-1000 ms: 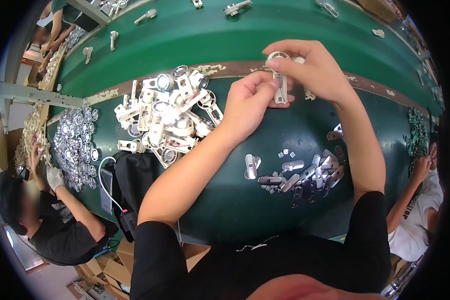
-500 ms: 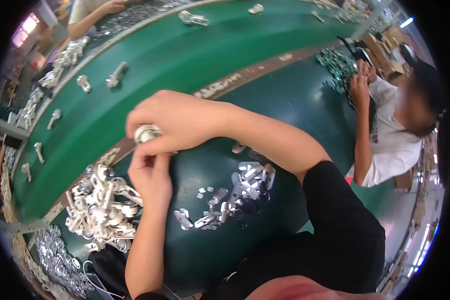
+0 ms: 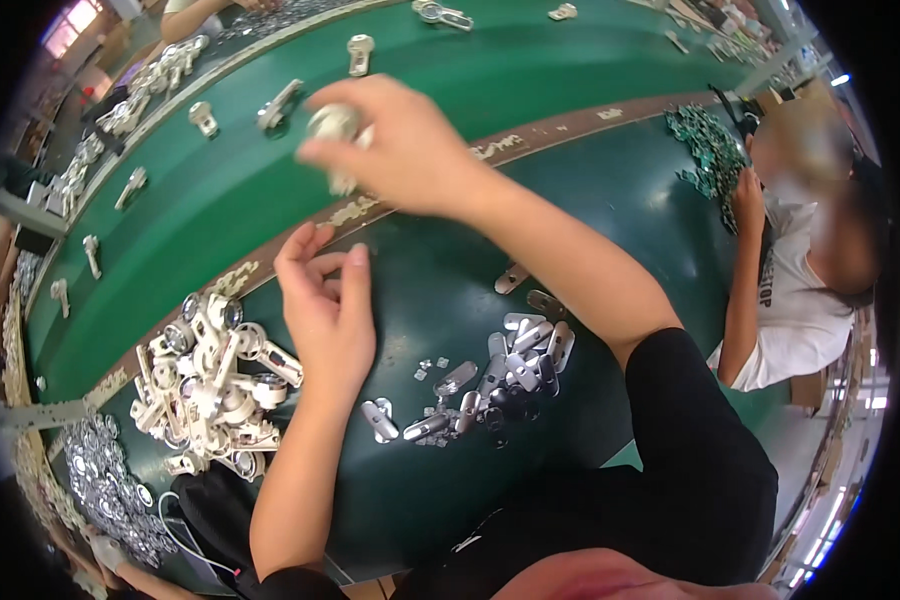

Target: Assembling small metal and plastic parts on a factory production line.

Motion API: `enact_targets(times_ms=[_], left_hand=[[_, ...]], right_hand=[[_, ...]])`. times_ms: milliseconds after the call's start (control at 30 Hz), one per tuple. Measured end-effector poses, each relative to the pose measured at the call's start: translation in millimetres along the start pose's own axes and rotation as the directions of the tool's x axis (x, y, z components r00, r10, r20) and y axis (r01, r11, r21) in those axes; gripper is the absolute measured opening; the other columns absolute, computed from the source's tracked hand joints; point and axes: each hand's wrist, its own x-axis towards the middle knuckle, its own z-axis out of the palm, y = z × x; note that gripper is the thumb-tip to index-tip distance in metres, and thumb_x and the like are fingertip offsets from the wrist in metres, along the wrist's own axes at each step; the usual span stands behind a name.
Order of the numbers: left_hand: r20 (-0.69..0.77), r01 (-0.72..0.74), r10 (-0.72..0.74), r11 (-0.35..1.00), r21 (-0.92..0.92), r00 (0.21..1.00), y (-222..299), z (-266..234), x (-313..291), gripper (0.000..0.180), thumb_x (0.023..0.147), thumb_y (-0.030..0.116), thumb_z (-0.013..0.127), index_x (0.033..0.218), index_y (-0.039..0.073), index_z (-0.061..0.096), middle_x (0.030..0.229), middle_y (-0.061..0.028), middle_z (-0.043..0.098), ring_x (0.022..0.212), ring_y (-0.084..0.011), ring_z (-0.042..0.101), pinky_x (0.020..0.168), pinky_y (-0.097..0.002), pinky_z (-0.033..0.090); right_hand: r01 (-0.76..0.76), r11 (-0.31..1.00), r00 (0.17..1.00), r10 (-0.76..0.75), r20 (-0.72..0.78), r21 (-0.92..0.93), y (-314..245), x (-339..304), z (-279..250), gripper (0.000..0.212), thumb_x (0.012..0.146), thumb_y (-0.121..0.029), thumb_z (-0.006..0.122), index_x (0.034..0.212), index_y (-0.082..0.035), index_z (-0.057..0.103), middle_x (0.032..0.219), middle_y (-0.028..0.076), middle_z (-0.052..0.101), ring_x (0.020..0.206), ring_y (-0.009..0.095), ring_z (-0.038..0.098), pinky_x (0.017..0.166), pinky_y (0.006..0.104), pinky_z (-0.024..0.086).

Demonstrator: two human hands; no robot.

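Pinching a cream part (image 3: 336, 123) between thumb and fingers, the right hand (image 3: 398, 145) has its grip closed around the piece, above the green belt (image 3: 530, 65); blur hides the part's finer details. Below this grip, toward the body, the left hand (image 3: 325, 300) is at the near side of the brown strip (image 3: 503, 147), its own grip loosely curled with a gap between thumb and fingers. Just left of the left wrist, a heap of cream pieces (image 3: 210, 390) lies on the desk (image 3: 610, 190). To the right of that wrist are the metal plates (image 3: 522, 370), with small clear bits (image 3: 426, 366) between. Beyond the right grip, a loose piece (image 3: 360, 53) lies on the belt. Well to its right, a co-worker in a white shirt (image 3: 795, 345) sits near a pile of green pieces (image 3: 705, 150).
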Motion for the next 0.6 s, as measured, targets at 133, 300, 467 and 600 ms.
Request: enact_targets(times_ms=[133, 300, 467, 600], left_hand=[[0.093, 0.045, -0.062, 0.983, 0.176, 0.994, 12, -10, -4, 0.037, 0.097, 0.008, 0.072, 0.128, -0.003, 0.056, 0.116, -0.0147, 0.066, 0.08, -0.0117, 0.066, 0.063, -0.0269, 0.053], [0.075, -0.176, 0.162, 0.956, 0.237, 0.984, 6, -9, -2, 0.022, 0.096, 0.003, 0.071, 0.116, -0.002, 0.063, 0.11, -0.0112, 0.065, 0.081, -0.0142, 0.067, 0.066, -0.026, 0.054], [0.098, -0.162, 0.145, 0.967, 0.197, 0.985, 6, -8, 0, 0.016, 0.095, 0.001, 0.069, 0.109, -0.002, 0.064, 0.116, -0.0125, 0.064, 0.087, -0.0171, 0.07, 0.066, -0.0273, 0.055], [0.086, -0.16, 0.146, 0.967, 0.197, 0.986, 3, -9, 1, 0.013, 0.093, 0.003, 0.07, 0.103, 0.0, 0.063, 0.112, -0.0116, 0.064, 0.084, -0.0216, 0.072, 0.066, -0.0328, 0.057]], right_hand=[[-0.452, 0.887, 0.888, 0.457, 0.038, -0.096, 54, 11, -7, 0.087, 0.087, -0.049, 0.081, 0.148, 0.007, 0.051, 0.13, 0.03, 0.066, 0.123, 0.036, 0.066, 0.103, 0.0413, 0.053], [-0.486, 0.874, 0.849, 0.474, 0.232, -0.008, 44, 19, -36, 0.039, 0.096, -0.032, 0.072, 0.122, -0.002, 0.072, 0.101, 0.005, 0.072, 0.081, 0.011, 0.061, 0.068, 0.0267, 0.05], [-0.463, 0.886, 0.837, 0.43, 0.338, 0.019, 48, 18, -28, 0.029, 0.098, -0.026, 0.069, 0.115, -0.003, 0.073, 0.098, 0.002, 0.071, 0.073, 0.007, 0.058, 0.061, 0.0239, 0.044], [-0.592, 0.803, 0.745, 0.512, 0.427, 0.068, 21, 23, -25, 0.03, 0.099, -0.024, 0.068, 0.117, -0.001, 0.071, 0.099, 0.003, 0.072, 0.071, 0.008, 0.058, 0.061, 0.0245, 0.045]])
